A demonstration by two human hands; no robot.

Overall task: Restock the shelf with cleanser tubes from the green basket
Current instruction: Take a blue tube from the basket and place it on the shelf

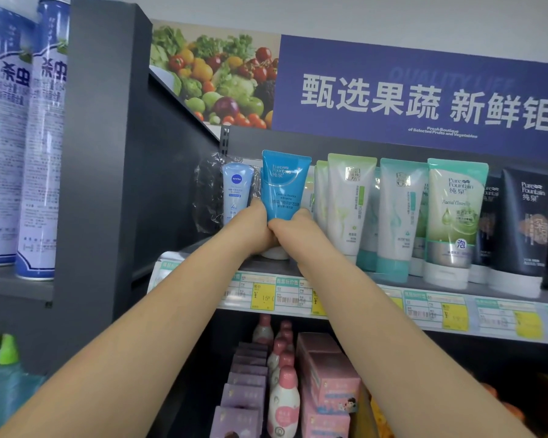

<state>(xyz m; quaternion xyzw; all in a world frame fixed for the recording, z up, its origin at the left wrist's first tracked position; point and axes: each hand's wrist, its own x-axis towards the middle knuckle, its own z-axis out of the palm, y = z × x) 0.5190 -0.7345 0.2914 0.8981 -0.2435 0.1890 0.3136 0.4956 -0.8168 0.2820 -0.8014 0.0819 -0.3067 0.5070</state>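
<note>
A blue cleanser tube (pixel 283 184) stands cap-down at the left end of the grey shelf (pixel 266 266). My left hand (pixel 252 230) and my right hand (pixel 293 230) both grip its lower part, fingers curled round it from either side. Its white cap (pixel 276 252) shows just below my hands, at the shelf surface. A pale blue Nivea tube (pixel 236 194) stands right beside it on the left. No green basket is in view.
Green-white tubes (pixel 348 203), a green Pure Fountain tube (pixel 453 216) and black tubes (pixel 524 229) fill the shelf to the right. Price tags (pixel 263 295) line the shelf edge. Pink bottles and boxes (pixel 285 387) sit below. Tall blue spray cans (pixel 23 137) stand on the left.
</note>
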